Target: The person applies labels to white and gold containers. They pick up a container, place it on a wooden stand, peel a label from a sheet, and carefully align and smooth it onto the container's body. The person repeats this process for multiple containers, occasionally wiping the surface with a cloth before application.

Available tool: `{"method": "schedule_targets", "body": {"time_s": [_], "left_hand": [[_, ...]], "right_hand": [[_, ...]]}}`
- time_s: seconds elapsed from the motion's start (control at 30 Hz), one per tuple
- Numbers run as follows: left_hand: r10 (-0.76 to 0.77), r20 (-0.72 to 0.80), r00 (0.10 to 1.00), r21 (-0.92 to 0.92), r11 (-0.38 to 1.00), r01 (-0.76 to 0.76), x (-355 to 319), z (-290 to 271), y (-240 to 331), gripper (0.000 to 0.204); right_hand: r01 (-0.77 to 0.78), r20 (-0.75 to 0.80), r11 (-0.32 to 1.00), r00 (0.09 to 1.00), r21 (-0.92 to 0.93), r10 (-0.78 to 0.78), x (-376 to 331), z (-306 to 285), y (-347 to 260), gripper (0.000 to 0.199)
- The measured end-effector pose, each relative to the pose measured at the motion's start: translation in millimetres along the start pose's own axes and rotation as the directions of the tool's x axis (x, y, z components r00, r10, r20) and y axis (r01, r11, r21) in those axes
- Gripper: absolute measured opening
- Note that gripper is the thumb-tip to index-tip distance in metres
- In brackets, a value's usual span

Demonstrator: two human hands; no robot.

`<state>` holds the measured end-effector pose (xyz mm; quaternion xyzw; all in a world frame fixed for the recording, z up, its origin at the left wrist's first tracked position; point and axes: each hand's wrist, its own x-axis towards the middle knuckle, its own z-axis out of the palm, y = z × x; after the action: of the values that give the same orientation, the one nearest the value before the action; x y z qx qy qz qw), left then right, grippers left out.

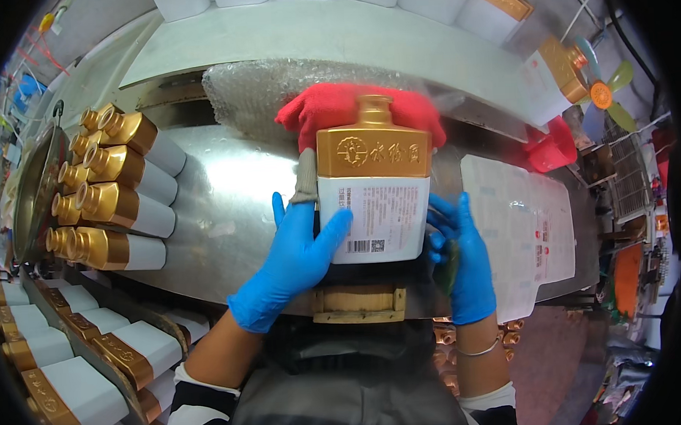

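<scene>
1. Gripping the bottle (374,165) by its left edge, thumb over the print, the left hand (285,257) held firm; the right hand (470,264) held a greenish piece (451,270) beside it.
2. Smooth gloves could have let the bottle slip; the piece could have scuffed it.
3. Before a red cloth (408,107) at the desk (225,179), it looked flat-sided, gold above, white below.

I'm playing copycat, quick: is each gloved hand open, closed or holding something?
Left hand: holding the gold-and-white bottle by its left side.
Right hand: partly curled beside it, dark green item at its palm; can't tell if gripped.
</scene>
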<state>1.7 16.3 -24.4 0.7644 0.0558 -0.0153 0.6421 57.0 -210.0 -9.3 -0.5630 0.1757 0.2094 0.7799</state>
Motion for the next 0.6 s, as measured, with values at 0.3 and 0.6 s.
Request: {"method": "schedule_targets", "body": {"time_s": [0.3,0.6], "left_hand": [[0.260,0.060,0.964,0.423,0.868,-0.260,-23.2,3.4,-2.4,0.071],[0.258,0.073,0.963,0.453,0.852,-0.262,-24.8,3.0,-0.2,0.076]], "right_hand": [[0.633,0.107,0.570,0.712,-0.524,-0.694,-49.2,46.7,12.2,0.023],[0.528,0.017,0.147,0.292,-0.836,-0.956,-4.9,33.7,-43.4,0.012]]}}
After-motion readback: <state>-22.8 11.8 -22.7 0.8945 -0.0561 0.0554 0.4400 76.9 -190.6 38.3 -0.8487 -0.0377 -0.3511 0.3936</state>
